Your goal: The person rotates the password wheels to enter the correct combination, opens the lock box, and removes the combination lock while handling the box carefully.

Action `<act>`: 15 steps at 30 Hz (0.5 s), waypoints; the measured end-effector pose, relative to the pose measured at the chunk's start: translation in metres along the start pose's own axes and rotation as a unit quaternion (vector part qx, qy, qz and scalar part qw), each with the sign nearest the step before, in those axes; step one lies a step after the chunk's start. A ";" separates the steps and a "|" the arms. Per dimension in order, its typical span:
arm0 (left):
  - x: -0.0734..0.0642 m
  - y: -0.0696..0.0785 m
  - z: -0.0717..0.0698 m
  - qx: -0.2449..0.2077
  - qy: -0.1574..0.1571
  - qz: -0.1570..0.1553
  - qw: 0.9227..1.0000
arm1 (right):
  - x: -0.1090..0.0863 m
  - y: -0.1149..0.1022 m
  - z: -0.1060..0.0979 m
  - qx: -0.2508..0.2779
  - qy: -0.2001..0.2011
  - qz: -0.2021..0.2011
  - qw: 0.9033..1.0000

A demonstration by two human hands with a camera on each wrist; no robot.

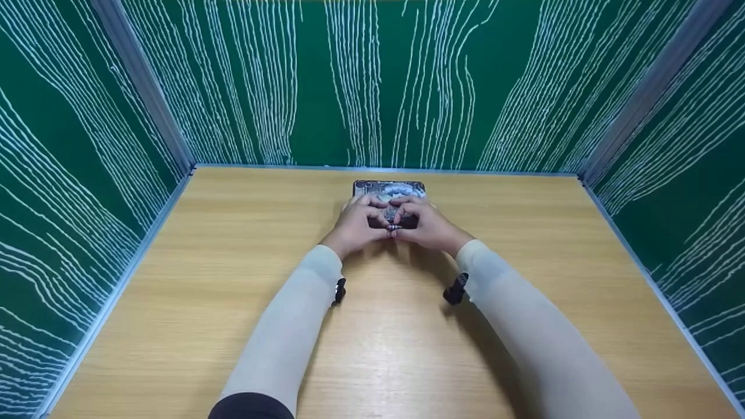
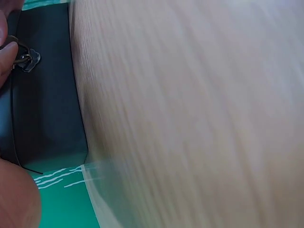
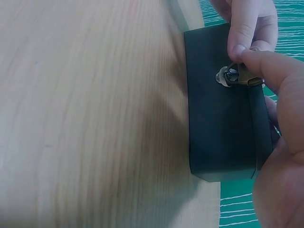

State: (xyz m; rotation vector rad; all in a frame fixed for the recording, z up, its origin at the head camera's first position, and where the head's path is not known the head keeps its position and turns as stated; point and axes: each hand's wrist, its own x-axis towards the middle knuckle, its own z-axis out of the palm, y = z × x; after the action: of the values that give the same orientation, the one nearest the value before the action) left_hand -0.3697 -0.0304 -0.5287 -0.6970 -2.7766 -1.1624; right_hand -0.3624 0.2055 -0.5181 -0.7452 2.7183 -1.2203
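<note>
A dark box (image 3: 213, 109) with a patterned lid (image 1: 401, 190) stands toward the back of the table. On its front face is a small metal clasp (image 3: 249, 78), its wire loop hooked at a pale metal plate (image 3: 222, 77). My left hand (image 1: 357, 226) lies at the box's left side, thumb and finger pinching the clasp. From the other side my right hand (image 1: 429, 227) pinches it too, the two thumb tips almost meeting. In the left wrist view, fingertips (image 2: 5, 54) cover part of the clasp. The other fingers of both hands rest over the lid.
The wooden table (image 1: 372, 349) spreads around the box. Green walls (image 1: 314, 87) with white wavy lines rise at the back and both sides, joined by grey corner posts (image 1: 152, 87). A dark wrist camera (image 1: 457, 289) sits below the right wrist.
</note>
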 end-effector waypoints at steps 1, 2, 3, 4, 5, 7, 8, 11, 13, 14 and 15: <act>0.000 0.000 0.000 0.002 -0.001 -0.001 1.000 | 0.000 0.000 0.000 -0.001 0.000 0.000 1.000; 0.000 0.000 0.000 0.003 -0.003 -0.002 1.000 | 0.000 0.000 0.000 -0.001 -0.001 0.001 1.000; 0.000 0.000 0.000 0.004 -0.004 -0.004 1.000 | 0.000 0.000 0.000 -0.001 0.000 0.002 1.000; 0.000 0.000 0.000 0.006 -0.005 -0.004 1.000 | 0.000 0.000 0.000 -0.002 0.000 0.003 1.000; 0.000 0.000 0.000 0.008 -0.006 -0.005 1.000 | 0.000 0.000 0.000 -0.003 -0.001 0.004 1.000; 0.000 0.000 -0.001 0.010 -0.008 -0.007 1.000 | 0.000 0.000 -0.001 -0.005 -0.001 0.008 1.000; 0.000 0.001 -0.001 0.010 -0.008 -0.007 1.000 | 0.000 0.000 -0.001 -0.006 -0.001 0.009 1.000; 0.000 0.001 -0.001 0.012 -0.008 -0.004 1.000 | 0.000 -0.001 -0.001 -0.011 -0.002 0.013 1.000; 0.000 0.002 -0.001 0.013 -0.008 -0.002 1.000 | -0.001 -0.002 -0.002 -0.012 -0.003 0.013 1.000; 0.000 0.002 -0.001 0.014 -0.007 0.000 1.000 | -0.001 -0.002 -0.002 -0.012 -0.004 0.014 1.000; 0.000 0.002 -0.002 0.015 -0.007 0.002 1.000 | -0.001 -0.003 -0.003 -0.011 -0.004 0.015 1.000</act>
State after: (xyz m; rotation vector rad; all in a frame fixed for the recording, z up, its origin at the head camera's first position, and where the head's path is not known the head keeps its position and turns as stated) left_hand -0.3688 -0.0302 -0.5262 -0.7095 -2.7972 -1.1177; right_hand -0.3609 0.2065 -0.5147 -0.7069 2.7308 -1.1791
